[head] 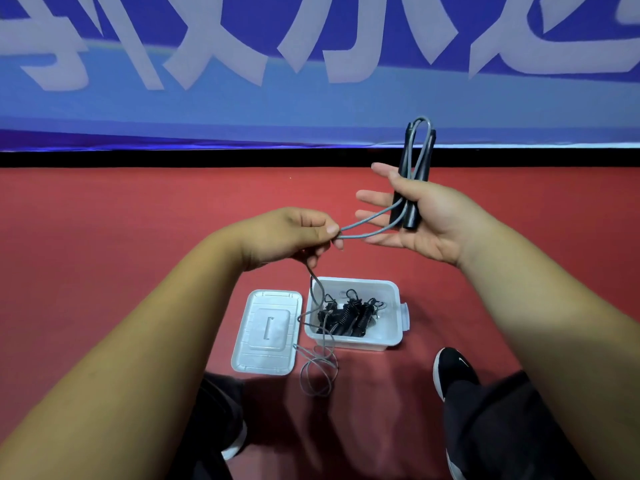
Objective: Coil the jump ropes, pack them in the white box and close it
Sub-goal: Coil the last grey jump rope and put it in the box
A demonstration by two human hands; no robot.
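underfoot, red floor [104,244], blue banner [311,102], left hand [287,237] pinching rope [360,236], right hand [427,225] clasping handles [411,216]

Red floor [104,237]; blue banner [311,105] with white lettering behind.

- red floor [104,254], everything sits on it
- open white box [398,317], its lid [265,332] flat just left of it
- loose grey jump rope [317,375] loops in front
- black shoe [453,370] nearby, right

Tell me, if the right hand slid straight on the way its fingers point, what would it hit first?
Probably the left hand, which pinches the grey jump rope just past the right hand; depth is unclear.
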